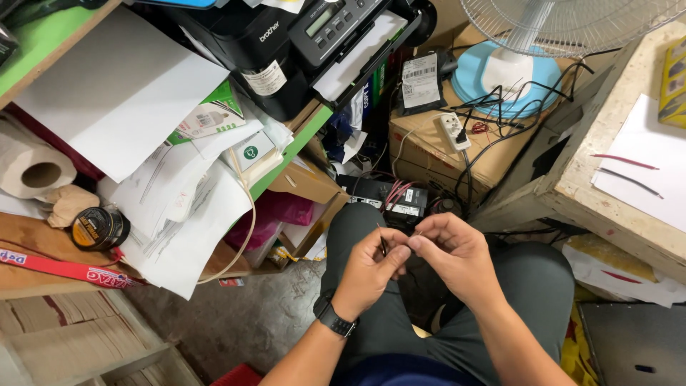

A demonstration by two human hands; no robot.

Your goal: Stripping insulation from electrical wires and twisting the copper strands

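Above my lap, my left hand (373,266) and my right hand (451,251) meet, fingertips pinched together on a thin dark wire (382,243) that sticks up a little between the left fingers. A black watch (333,319) circles my left wrist. Both hands hover over my grey trousers (529,286). On the floor just beyond them sits a small black electrical box (404,204) with red wires coming out of it.
A black printer (300,43) stands on a green-edged desk strewn with papers (179,193), a tape roll (96,229) and a tissue roll (32,171). Cardboard box with a power strip (454,130) and fan base (500,75) ahead. Wooden bench (622,207) at right carries paper and loose wires.
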